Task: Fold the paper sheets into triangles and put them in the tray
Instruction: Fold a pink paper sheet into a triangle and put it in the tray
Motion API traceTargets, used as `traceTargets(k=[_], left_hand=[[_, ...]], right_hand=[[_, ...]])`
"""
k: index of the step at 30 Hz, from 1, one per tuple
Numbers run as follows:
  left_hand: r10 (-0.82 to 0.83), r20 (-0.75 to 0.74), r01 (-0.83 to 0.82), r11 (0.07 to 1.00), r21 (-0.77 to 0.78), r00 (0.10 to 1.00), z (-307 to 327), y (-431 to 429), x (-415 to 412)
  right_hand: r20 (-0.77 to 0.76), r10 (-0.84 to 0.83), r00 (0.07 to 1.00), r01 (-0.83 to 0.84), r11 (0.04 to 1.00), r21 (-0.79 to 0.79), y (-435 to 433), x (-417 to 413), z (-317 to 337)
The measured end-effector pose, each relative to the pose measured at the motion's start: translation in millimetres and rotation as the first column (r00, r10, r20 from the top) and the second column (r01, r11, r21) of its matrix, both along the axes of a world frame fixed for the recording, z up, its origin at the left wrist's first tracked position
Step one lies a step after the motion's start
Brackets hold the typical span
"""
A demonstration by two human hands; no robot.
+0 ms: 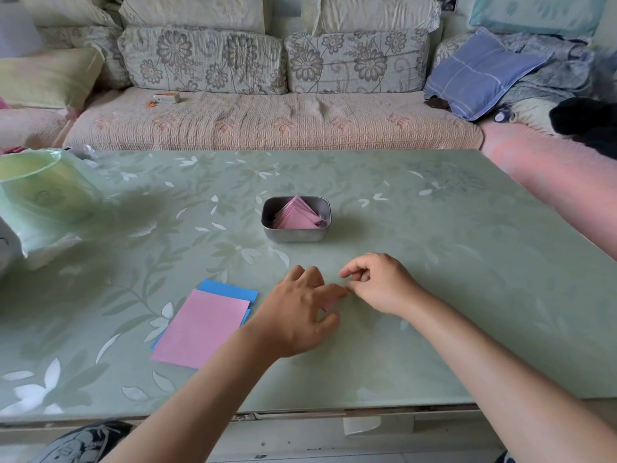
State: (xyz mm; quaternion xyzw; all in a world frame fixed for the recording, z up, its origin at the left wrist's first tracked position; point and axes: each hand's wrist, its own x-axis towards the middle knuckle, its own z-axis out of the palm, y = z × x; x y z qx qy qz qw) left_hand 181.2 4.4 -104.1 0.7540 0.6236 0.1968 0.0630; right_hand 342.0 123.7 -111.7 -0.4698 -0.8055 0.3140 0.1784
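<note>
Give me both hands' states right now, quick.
Left hand: open, fingers pressing down on the pink paper under it.
Right hand: fingers curled beside that paper; grip cannot be told.

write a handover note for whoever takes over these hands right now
Left hand: fingers spread, pressing a pink sheet that is mostly hidden under it.
Right hand: fingers curled at that sheet's edge; pinch unclear.
Tray: holds a pile of pink triangles.
Stack: pink on top, blue beneath, left of the hands.
Done: those triangles.
Left: finish this fold, tray it, then fold the stack.
</note>
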Motion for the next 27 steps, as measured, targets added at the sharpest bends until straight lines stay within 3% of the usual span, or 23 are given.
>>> traceTargets(k=[13, 21, 27], left_hand=[[-0.049, 0.165, 0.059, 0.996, -0.060, 0.985, 7, -25, -16], [-0.066, 0.148, 0.077, 0.995, -0.070, 0.987, 9, -29, -20], [0.043, 0.131, -0.038, 0.998, -0.042, 0.990, 3, -7, -12]], right_hand=[[-0.011, -0.006, 1.000, 0.006, 1.000, -0.019, -2, -1, 3], [-0.016, -0.013, 1.000, 0.013, 0.999, -0.030, -2, -3, 4], [0.010, 0.000, 1.000, 0.000, 1.000, -0.013, -4, -3, 3]])
